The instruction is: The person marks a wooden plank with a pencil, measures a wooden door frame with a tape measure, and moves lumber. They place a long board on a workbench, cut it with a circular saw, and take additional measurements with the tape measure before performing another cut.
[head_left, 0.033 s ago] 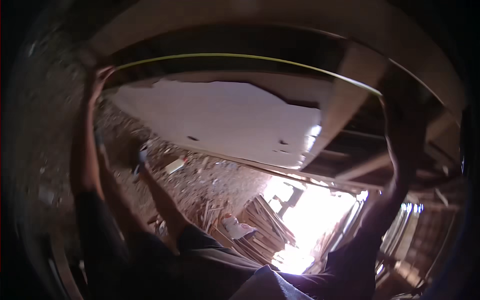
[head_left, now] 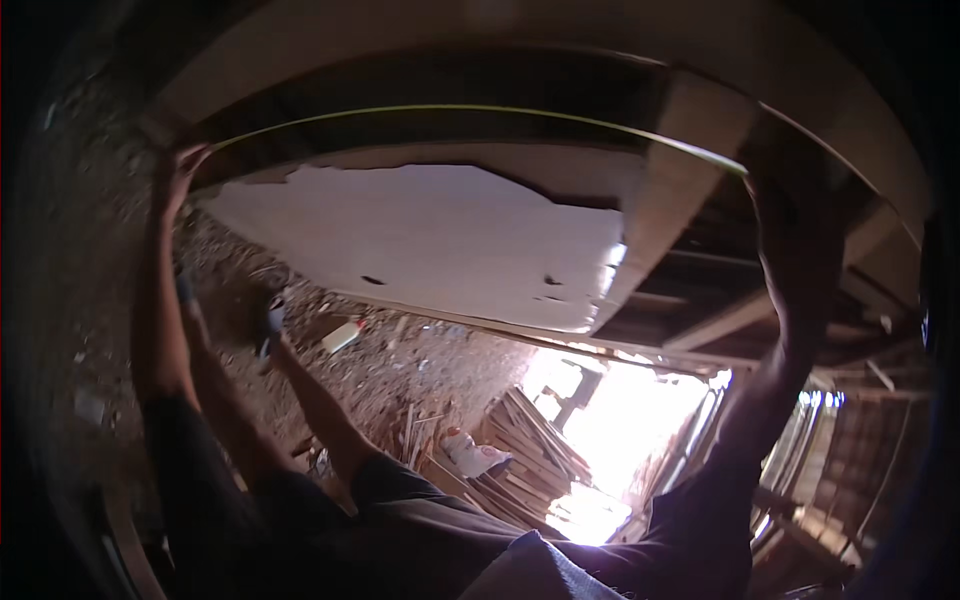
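A yellow tape measure [head_left: 450, 107] stretches in a shallow arc between my raised hands, along a dark gap beneath a wooden beam [head_left: 480, 25]. On the left, my left hand [head_left: 190, 160] is closed on one end of the tape against the timber. The other end runs into my right hand [head_left: 785, 180], which is deep in shadow by the beam; its fingers are hard to make out, but it holds the tape. Below the tape is a large pale panel [head_left: 430, 240] with a ragged upper edge and a few dark holes.
A slanting wooden board [head_left: 690, 170] crosses beside the panel at right. Stacked wood strips [head_left: 530, 450] and a white bag [head_left: 475, 457] lie near a glaring opening [head_left: 640, 420]. A pale container [head_left: 343, 337] sits on the littered dirt ground [head_left: 390, 360] near my feet.
The whole view has shifted slightly, so hands, tape and panel appear a little farther left. Both hands keep their hold on the tape.
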Motion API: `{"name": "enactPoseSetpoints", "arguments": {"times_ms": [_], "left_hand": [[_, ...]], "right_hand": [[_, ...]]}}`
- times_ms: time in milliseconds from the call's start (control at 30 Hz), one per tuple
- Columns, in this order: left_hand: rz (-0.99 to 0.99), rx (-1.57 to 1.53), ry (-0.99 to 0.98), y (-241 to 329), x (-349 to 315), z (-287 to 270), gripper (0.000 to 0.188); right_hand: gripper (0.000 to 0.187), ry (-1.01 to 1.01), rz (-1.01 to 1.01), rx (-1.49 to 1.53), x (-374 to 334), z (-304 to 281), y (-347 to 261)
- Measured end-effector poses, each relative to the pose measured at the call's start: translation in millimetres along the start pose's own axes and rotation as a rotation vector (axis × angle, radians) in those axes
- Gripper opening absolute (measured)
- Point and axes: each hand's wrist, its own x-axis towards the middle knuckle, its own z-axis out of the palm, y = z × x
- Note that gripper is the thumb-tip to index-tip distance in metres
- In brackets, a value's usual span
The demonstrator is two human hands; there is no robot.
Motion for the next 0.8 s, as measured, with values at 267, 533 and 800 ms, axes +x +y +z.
{"name": "enactPoseSetpoints", "arguments": {"times_ms": [267,533,800], "left_hand": [[-0.164,-0.168,0.008,2,26,37,0.023],[-0.05,-0.041,-0.075,19,30,28,0.027],[-0.062,0.065,0.004,33,25,27,0.026]], "right_hand": [[0.019,0.158,-0.198,-0.185,7,-24,14],[0.017,0.186,-0.294,-0.189,18,-19,17],[0.011,0.251,-0.356,-0.173,19,-11,12]]}}
